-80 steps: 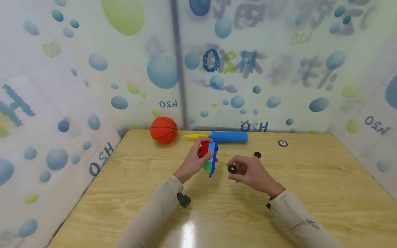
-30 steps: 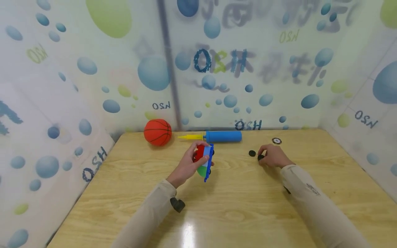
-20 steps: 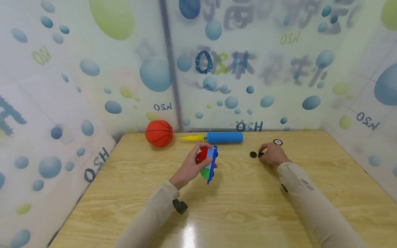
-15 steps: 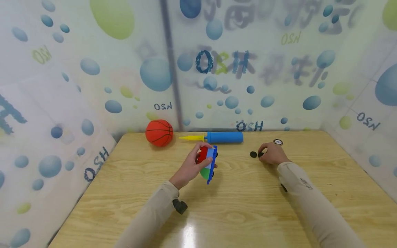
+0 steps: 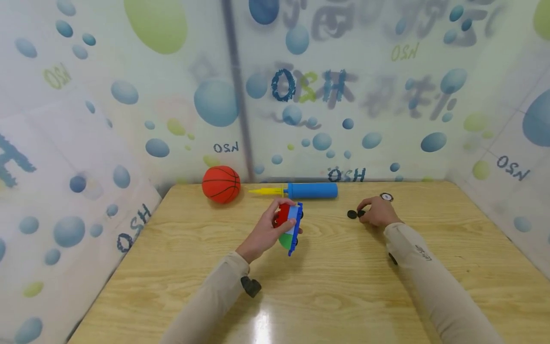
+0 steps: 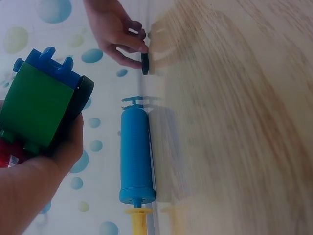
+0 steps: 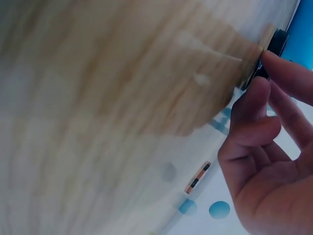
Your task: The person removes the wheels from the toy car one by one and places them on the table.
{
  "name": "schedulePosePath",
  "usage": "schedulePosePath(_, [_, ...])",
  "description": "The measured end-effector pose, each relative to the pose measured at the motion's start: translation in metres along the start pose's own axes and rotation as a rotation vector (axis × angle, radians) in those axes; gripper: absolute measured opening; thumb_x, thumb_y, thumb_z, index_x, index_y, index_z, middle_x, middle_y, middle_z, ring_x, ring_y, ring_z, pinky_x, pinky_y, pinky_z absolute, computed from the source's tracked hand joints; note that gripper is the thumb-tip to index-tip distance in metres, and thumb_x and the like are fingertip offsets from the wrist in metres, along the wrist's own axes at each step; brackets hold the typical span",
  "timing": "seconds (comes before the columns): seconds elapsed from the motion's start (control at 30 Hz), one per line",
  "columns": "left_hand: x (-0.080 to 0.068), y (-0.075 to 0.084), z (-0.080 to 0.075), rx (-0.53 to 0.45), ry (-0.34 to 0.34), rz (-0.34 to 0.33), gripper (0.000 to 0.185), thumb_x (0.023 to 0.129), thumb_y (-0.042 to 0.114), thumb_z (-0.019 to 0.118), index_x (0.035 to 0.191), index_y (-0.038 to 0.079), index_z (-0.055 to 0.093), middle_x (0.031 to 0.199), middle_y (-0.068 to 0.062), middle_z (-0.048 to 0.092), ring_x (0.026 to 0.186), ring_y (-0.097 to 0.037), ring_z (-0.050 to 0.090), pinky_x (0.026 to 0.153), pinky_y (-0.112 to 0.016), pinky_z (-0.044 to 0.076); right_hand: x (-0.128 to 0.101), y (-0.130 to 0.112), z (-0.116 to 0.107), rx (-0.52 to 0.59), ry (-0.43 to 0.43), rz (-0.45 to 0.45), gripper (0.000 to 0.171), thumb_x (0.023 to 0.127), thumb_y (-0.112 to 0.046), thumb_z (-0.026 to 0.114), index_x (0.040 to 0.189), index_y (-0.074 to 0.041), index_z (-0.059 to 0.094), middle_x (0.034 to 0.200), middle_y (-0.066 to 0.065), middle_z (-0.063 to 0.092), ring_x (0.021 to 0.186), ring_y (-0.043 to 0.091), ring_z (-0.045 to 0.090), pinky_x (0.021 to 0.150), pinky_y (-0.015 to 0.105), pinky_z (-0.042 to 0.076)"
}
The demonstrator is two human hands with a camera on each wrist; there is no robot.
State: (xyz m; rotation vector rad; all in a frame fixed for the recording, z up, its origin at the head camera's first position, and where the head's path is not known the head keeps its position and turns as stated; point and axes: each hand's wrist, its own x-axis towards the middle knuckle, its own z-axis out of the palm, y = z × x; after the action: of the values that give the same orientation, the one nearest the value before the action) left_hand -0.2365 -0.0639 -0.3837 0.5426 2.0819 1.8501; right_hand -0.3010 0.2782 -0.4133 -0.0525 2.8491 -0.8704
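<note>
Above the bench (image 5: pixel 335 286), just below the centre of the frame in the head view, grips the toy vehicle (image 5: pixel 295 230) in the left hand (image 5: pixel 267 229). Best kept steady there, probably, with its wheeled underside left uncovered. Runs lengthwise nearly up and down the frame, leaning from upper right to lower left; turns its dark-blue underside to the right, its red, pale-blue and green top to the left, with green lowermost. Cannot tell which end counts as front. Right of centre, pinches a black disc (image 5: pixel 362 214) with the right hand (image 5: pixel 378 212); cannot tell whether lifted off the wood. Probably best taken by the rim and raised straight up, without nudging the second disc (image 5: pixel 352 214) just to its left. Held about flat, edge-on in the left wrist view, with no long axis to align.
</note>
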Motion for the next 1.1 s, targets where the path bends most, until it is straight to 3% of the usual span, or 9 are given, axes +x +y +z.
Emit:
schedulePosePath(0.3, [0.004, -0.001, 0.001, -0.009, -0.009, -0.003, 0.038, 0.104, 0.016, 0.054, 0.138, 0.027, 0.041, 0.14, -0.02, 0.049, 0.105, -0.027, 0.072, 0.09, -0.047, 0.059, 0.0, 0.001, -0.006, -0.012, -0.021, -0.019, 0.044, 0.085, -0.013, 0.073, 0.127, 0.0, 0.065, 0.079, 0.011, 0.073, 0.061, 0.016, 0.06, 0.061, 0.029, 0.046])
schedulePosePath(0.43, [0.002, -0.002, 0.001, -0.012, -0.01, -0.013, 0.038, 0.104, 0.015, 0.053, 0.139, 0.025, 0.04, 0.141, -0.022, 0.048, 0.106, -0.029, 0.072, 0.091, -0.047, 0.059, -0.01, -0.007, -0.005, -0.015, 0.077, -0.089, 0.037, 0.087, -0.015, 0.073, 0.12, 0.0, 0.068, 0.088, 0.017, 0.071, 0.067, 0.018, 0.06, 0.061, 0.03, 0.047])
schedulePosePath(0.6, [0.004, -0.003, 0.001, -0.044, 0.009, -0.022, 0.04, 0.104, 0.015, 0.052, 0.14, 0.025, 0.039, 0.142, -0.022, 0.046, 0.11, -0.037, 0.07, 0.089, -0.048, 0.06, -0.029, -0.023, -0.007, 0.029, 0.248, -0.166, 0.027, 0.092, -0.016, 0.07, 0.114, 0.0, 0.07, 0.079, 0.013, 0.067, 0.062, 0.018, 0.058, 0.064, 0.035, 0.047])
schedulePosePath(0.8, [0.004, -0.003, 0.0, -0.072, 0.03, -0.026, 0.037, 0.106, 0.016, 0.049, 0.14, 0.024, 0.039, 0.141, -0.021, 0.047, 0.111, -0.041, 0.069, 0.088, -0.047, 0.06, -0.044, -0.041, -0.005, 0.126, 0.331, -0.251, 0.02, 0.092, -0.016, 0.071, 0.107, -0.004, 0.072, 0.076, 0.009, 0.065, 0.059, 0.016, 0.055, 0.059, 0.031, 0.046])
schedulePosePath(0.93, [0.006, -0.004, 0.0, -0.162, 0.001, -0.034, 0.033, 0.11, 0.025, 0.035, 0.143, 0.022, 0.038, 0.141, -0.018, 0.046, 0.11, -0.036, 0.068, 0.086, -0.042, 0.06, -0.054, -0.052, -0.001, 0.224, 0.321, -0.313, 0.021, 0.092, -0.014, 0.072, 0.111, -0.006, 0.071, 0.078, 0.009, 0.062, 0.057, 0.013, 0.055, 0.054, 0.028, 0.048])
schedulePosePath(1.1, [0.007, -0.005, 0.001, -0.313, -0.031, -0.017, 0.042, 0.11, 0.027, 0.021, 0.148, 0.018, 0.036, 0.141, -0.016, 0.045, 0.111, -0.037, 0.064, 0.084, -0.038, 0.059, -0.062, -0.068, 0.009, 0.325, 0.298, -0.404, 0.022, 0.091, -0.012, 0.073, 0.112, -0.006, 0.069, 0.077, 0.008, 0.059, 0.054, 0.013, 0.055, 0.052, 0.027, 0.047])
